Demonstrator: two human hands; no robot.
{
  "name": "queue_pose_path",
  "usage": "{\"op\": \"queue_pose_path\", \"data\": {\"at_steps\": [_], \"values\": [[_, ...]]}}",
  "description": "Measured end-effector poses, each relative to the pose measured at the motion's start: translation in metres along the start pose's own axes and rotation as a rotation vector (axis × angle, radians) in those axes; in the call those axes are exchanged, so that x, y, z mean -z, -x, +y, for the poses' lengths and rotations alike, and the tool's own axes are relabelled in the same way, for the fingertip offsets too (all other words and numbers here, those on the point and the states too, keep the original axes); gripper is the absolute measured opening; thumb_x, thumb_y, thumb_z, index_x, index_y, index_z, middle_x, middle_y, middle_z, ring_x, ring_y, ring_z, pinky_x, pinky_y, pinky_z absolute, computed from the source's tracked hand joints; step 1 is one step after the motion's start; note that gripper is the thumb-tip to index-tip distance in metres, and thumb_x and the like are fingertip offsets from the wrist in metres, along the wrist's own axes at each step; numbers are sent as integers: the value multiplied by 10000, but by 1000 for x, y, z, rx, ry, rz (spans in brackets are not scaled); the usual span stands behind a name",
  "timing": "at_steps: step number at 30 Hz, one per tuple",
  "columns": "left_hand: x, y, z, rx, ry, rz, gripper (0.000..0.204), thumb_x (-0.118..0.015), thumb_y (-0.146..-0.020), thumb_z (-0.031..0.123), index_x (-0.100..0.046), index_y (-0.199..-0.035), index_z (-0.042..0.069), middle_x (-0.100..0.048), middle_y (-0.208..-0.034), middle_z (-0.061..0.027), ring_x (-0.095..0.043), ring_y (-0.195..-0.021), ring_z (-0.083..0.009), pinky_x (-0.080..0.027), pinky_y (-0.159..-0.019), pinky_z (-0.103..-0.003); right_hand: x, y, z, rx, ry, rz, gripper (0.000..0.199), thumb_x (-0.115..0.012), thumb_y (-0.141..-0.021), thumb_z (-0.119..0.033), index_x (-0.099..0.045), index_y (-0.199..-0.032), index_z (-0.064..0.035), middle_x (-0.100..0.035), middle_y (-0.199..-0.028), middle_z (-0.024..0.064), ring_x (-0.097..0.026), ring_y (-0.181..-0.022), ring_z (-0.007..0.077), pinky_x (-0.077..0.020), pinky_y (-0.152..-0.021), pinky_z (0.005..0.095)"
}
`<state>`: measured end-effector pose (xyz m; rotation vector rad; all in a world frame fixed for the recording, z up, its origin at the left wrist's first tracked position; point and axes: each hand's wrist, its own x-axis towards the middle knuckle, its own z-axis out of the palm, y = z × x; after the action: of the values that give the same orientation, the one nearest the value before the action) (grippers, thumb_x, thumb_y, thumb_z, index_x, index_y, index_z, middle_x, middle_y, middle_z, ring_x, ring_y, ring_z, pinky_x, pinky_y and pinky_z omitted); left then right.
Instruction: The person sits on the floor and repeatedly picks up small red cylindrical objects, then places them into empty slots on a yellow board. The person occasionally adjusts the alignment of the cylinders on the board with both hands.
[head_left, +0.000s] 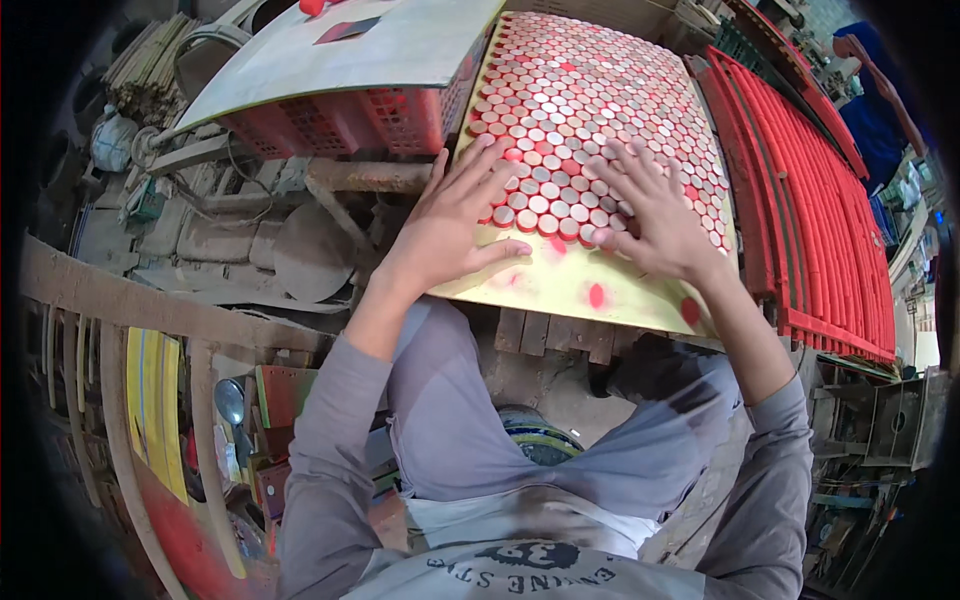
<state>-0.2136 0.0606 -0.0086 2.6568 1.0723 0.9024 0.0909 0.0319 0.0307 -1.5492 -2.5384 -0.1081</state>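
Many small round discs, with pale tops and red sides, stand packed tightly together on a yellow board in front of me. My left hand lies spread at the near left edge of the discs, its thumb over the bare strip of the board. At the near right, my right hand rests fingers apart on top of the discs, its thumb by their front row. Neither hand grips anything. Red paint spots mark the board's near strip. What lies beneath my palms is hidden.
A pale panel tops a red plastic crate at the left. Red-painted slats stand close on the board's right. A wooden rail runs at my left side. Another person in blue is at the far right.
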Motion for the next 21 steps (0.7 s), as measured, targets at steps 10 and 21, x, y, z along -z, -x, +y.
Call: {"op": "queue_pose_path", "data": {"at_steps": [10, 21], "values": [[-4, -14, -34, -80, -25, -225, 1013, -674, -879, 632, -283, -1592, 29, -126, -1700, -197, -11, -1588, -352, -57, -1266, -530, -20, -15, -27, 95, 62, 78, 768, -536, -923, -701, -452, -1535, -244, -335, -1638, 142, -213, -1552, 375, -79, -1181, 745], [-9, -17, -33, -87, -85, -310, 923, -596, -957, 586, -240, -1610, 39, -114, -1704, -190, -18, -1588, -360, -46, -1253, -572, -27, -28, -40, 160, 90, 67, 741, -498, -976, -639, -362, -1595, -255, -339, -1645, 103, -243, -1541, 374, -65, -1163, 772]]}}
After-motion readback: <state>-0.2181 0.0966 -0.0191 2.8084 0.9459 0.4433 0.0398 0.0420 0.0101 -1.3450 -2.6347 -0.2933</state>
